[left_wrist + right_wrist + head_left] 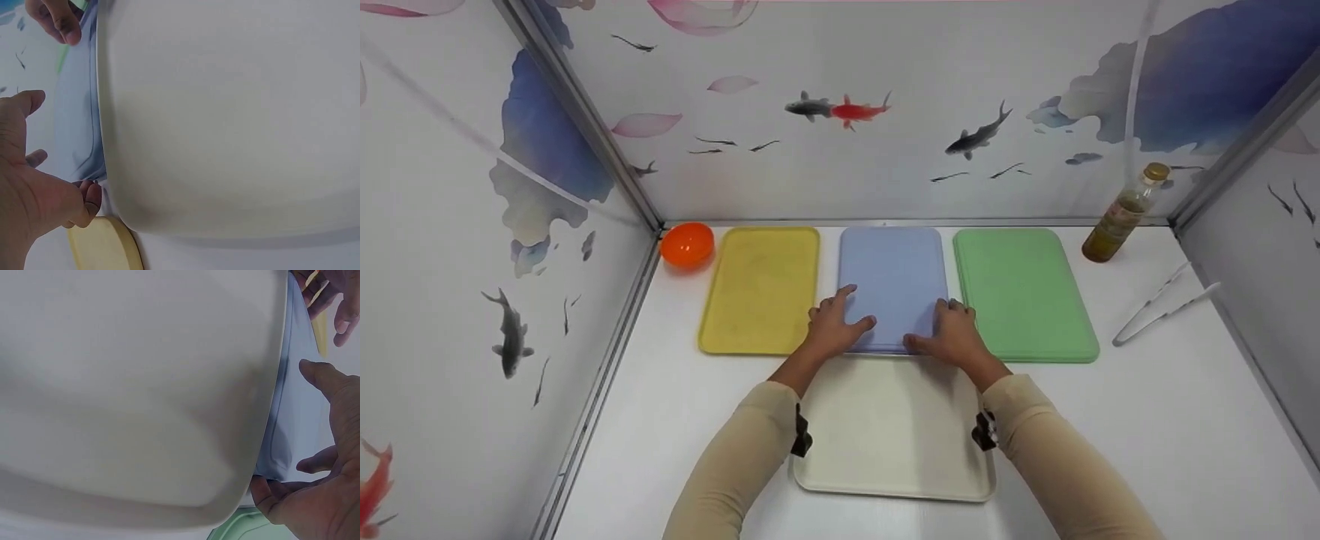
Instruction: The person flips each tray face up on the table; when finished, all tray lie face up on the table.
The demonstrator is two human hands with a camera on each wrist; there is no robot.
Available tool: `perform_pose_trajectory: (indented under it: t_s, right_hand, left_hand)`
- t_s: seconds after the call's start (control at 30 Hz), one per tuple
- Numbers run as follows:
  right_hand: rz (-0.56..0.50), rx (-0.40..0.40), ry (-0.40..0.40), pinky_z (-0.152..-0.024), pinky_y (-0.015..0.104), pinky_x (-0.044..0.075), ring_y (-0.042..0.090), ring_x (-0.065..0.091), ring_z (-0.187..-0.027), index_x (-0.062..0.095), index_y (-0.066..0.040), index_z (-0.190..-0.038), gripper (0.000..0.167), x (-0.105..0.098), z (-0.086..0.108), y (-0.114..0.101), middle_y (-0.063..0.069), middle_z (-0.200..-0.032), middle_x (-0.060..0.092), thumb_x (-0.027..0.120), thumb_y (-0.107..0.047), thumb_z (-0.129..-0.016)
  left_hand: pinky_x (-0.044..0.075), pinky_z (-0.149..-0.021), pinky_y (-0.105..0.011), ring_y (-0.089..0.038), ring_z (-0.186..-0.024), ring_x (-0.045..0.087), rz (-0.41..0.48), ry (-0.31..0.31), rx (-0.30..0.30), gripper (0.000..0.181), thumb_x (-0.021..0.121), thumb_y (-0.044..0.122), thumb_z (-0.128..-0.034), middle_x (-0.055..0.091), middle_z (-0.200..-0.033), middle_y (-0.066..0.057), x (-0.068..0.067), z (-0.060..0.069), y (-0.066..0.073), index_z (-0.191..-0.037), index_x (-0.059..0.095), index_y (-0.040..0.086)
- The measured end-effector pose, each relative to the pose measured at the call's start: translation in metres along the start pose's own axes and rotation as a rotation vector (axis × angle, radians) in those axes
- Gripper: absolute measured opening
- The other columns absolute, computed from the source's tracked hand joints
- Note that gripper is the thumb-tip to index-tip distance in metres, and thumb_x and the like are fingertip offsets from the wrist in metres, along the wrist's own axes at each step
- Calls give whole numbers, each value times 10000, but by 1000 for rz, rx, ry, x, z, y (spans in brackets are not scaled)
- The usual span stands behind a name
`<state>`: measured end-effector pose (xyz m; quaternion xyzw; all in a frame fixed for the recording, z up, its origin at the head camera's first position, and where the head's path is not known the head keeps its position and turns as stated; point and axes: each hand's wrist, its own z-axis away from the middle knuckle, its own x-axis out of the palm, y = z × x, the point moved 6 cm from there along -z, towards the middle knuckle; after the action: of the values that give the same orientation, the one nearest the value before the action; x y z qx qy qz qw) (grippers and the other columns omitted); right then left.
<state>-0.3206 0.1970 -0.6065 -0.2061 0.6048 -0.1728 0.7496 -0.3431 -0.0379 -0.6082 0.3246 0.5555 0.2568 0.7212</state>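
A light blue rectangular tray (894,281) lies flat between my two hands, at the back middle of the table. My left hand (834,326) is at its left edge, thumb and forefinger spread over the top while the lower fingers touch the side near the front corner. Along the opposite edge, my right hand (952,334) has its fingers at the side and its thumb held above the surface. In both wrist views the thumbs stand clear of the blue tray. A cream tray (896,427) lies directly in front, beneath my wrists.
A yellow tray (761,291) lies to the left and a green tray (1026,295) to the right. An orange bowl (688,245) occupies the back left corner. At the right are an oil bottle (1116,223) and tongs (1155,315). Printed panels enclose the table (1170,442).
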Motion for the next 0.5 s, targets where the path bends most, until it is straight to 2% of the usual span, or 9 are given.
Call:
perform_pose_trajectory:
  t_s: [0.07, 0.13, 0.2, 0.4, 0.5]
  right_hand:
    - [-12, 6, 3, -1238, 667, 409, 620, 388, -1497, 319, 212, -1619, 1098, 1, -2, 2, 478, -1629, 379, 818, -508, -955]
    - [-32, 4, 12, -1251, 669, 397, 627, 379, -1513, 321, 212, -1619, 1090, 1, -3, 2, 481, -1631, 375, 815, -499, -955]
    - [-54, -3, 26, -1255, 677, 389, 641, 378, -1516, 331, 218, -1610, 1070, 1, -5, 2, 486, -1631, 370, 810, -482, -958]
    - [-147, -27, 75, -1293, 676, 336, 645, 320, -1571, 311, 231, -1610, 997, 0, -5, 2, 507, -1648, 309, 785, -400, -1000]
    - [-177, -24, 74, -1301, 666, 330, 627, 325, -1579, 295, 206, -1633, 987, 0, -6, 2, 478, -1663, 328, 768, -403, -1016]
  left_hand:
    - [352, -1224, -697, -494, -1525, 363, 39, 8, -9, 772, 738, 420, -1020, 427, -1711, -231, -1, -2, -2, -1696, 415, 231]
    - [369, -1201, -705, -486, -1505, 382, 65, 36, 0, 768, 753, 445, -1004, 438, -1705, -222, 2, -11, -12, -1677, 435, 256]
    - [368, -1187, -721, -482, -1494, 400, 85, 52, 6, 762, 758, 464, -993, 449, -1697, -212, 2, -16, -16, -1663, 451, 268]
    - [326, -1214, -750, -548, -1528, 354, 185, 49, 32, 732, 726, 429, -1038, 399, -1717, -236, -12, 1, 3, -1672, 431, 213]
    - [333, -1224, -732, -537, -1538, 347, 207, 72, 39, 732, 734, 436, -1040, 395, -1721, -226, -14, 3, 4, -1672, 429, 225]
